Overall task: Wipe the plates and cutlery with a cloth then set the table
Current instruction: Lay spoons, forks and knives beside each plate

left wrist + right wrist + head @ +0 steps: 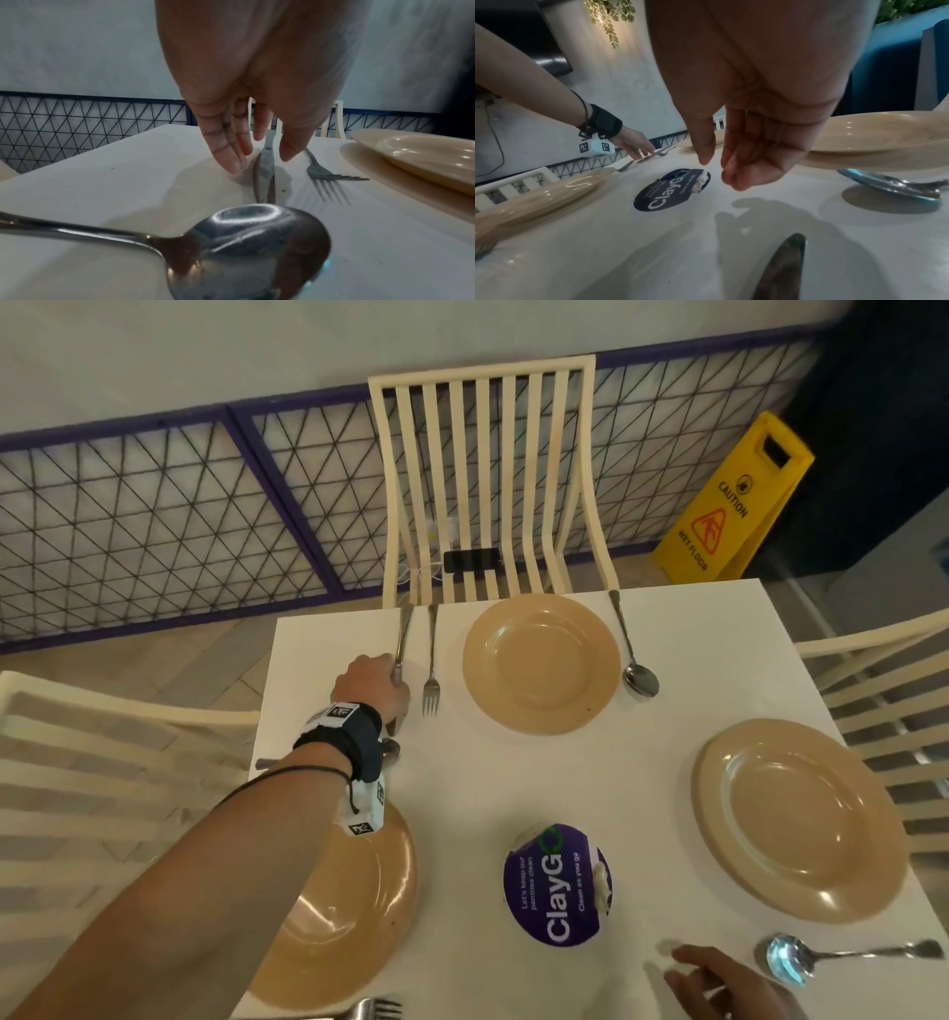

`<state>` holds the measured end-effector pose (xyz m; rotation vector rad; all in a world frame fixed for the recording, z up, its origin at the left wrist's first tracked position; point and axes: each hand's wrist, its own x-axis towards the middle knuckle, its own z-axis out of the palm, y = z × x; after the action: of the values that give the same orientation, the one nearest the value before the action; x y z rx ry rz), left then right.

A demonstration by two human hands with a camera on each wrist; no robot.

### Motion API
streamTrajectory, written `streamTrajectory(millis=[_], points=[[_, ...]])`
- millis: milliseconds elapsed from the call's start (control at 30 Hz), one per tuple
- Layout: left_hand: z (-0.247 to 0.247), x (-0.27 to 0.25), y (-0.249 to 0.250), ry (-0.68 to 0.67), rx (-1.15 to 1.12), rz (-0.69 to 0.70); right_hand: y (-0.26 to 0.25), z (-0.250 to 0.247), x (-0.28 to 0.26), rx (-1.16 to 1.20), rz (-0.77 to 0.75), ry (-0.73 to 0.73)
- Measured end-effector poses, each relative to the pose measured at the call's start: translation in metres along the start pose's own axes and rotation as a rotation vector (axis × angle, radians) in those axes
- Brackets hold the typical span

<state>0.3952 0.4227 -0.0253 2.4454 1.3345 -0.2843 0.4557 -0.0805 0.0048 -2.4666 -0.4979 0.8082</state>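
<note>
The white desk (513,778) fills the lower middle of the head view, with slatted chairs at 12 (488,480), 9 (102,762) and 3 o'clock (883,680). A yellow wet-floor sign (734,505) stands on the floor at 1 o'clock.

Three tan plates sit on the desk: the far plate (542,664) at 12 o'clock, the right plate (798,819) at 3 and the near plate (349,911) at 8, partly under the left forearm. A round purple sticker (557,883) lies between them at the centre.

The left hand (372,683) reaches toward 11 o'clock; its fingers (231,154) are straight and slightly spread, hanging over a knife (266,174) that lies flat on the desk, thumb on one side and the rest on the other. Whether they touch the knife I cannot tell. A fork (431,660) lies between the knife and the far plate, and a spoon (634,654) lies just beside that plate's other side.

The right hand (729,983) hovers at 5 o'clock, fingers (746,166) relaxed, close together and holding nothing. A second spoon (821,960) lies just to its right, below the right plate. Fork tines (372,1009) show at 6 o'clock.
</note>
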Motion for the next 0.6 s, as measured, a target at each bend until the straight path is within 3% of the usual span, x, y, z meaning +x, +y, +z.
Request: streamTrajectory(millis=[300, 500, 600], points=[[-0.034, -0.068, 0.034, 0.113, -0.172, 0.053, 0.014, -0.010, -0.016, -0.087, 0.037, -0.034], [-0.025, -0.158, 0.063, 0.141, -0.341, 0.141, 0.064, -0.011, -0.046, -0.156, 0.087, -0.009], [-0.002, -0.216, 0.084, 0.061, -0.413, 0.179, 0.080, -0.011, -0.054, -0.134, 0.093, 0.034]])
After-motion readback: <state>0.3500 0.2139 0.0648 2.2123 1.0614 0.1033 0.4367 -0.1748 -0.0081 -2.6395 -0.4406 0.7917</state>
